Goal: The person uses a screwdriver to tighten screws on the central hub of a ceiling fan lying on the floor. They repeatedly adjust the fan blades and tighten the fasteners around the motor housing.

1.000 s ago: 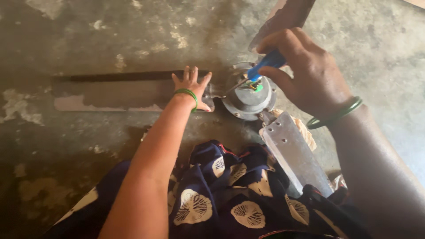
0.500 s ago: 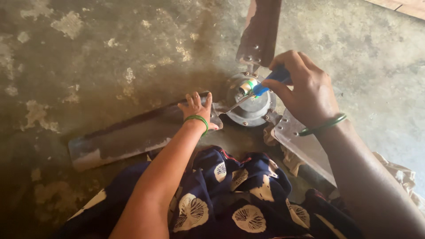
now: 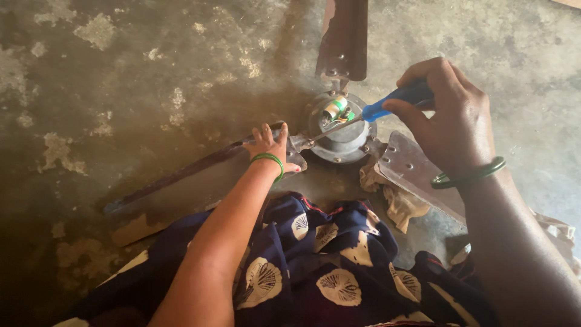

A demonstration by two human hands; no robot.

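Observation:
A ceiling fan lies on the concrete floor, its round metal motor hub [image 3: 345, 136] in the middle with three blades spreading out. My left hand [image 3: 269, 145], a green bangle on the wrist, presses flat on the dark left blade [image 3: 181, 175] close to the hub. My right hand [image 3: 448, 118] grips a blue-handled screwdriver [image 3: 393, 103]; its shaft slants down-left, the tip at the bracket where that blade meets the hub. A small cylindrical part with green wiring [image 3: 336, 109] sits on top of the hub.
A second blade [image 3: 345, 36] points away from me, and a shiny bare-metal blade [image 3: 417, 175] runs to the lower right over a crumpled tan rag [image 3: 393, 200]. My dark patterned skirt [image 3: 315, 266] fills the bottom. Stained concrete floor [image 3: 121, 72] surrounds the fan.
The view has shifted so the fan sits further right and higher. My left hand stays on the left blade; my right hand keeps the screwdriver, its tip lowered toward the blade bracket.

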